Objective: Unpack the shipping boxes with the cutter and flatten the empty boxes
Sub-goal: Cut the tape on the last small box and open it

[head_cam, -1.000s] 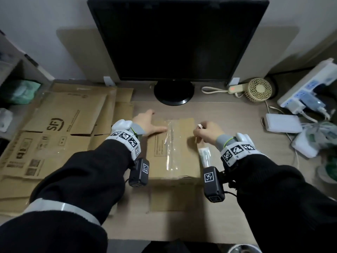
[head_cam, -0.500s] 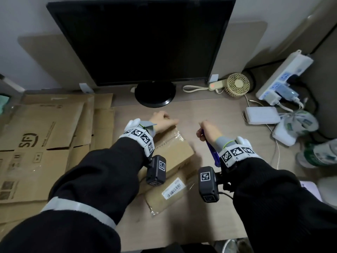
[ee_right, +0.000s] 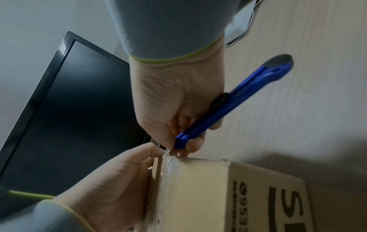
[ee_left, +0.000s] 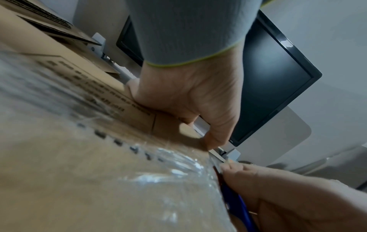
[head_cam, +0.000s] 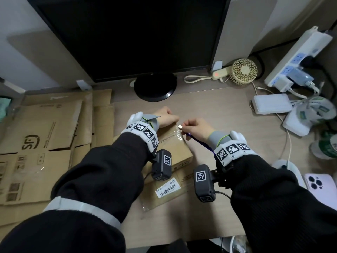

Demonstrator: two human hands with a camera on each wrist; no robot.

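Leftmost, flattened boxes [head_cam: 39,141] lie stacked along the desk's [head_cam: 218,106] left edge. Next, toward the middle of the desk in front of the monitor [head_cam: 131,35], sits the taped shipping box [head_cam: 175,143], resting on another flattened piece that bears a barcode label [head_cam: 167,188]. The left hand [head_cam: 165,117] grips the box's far edge, fingers curled over it. Just beside it, the right hand [head_cam: 197,128] is closed around the blue cutter [ee_right: 234,100], its tip at the clear tape [ee_left: 172,171] on that same far edge. Farther right, near the desk's right edge, lie a small fan [head_cam: 243,71], a power strip [head_cam: 299,57] and a phone [head_cam: 319,183].
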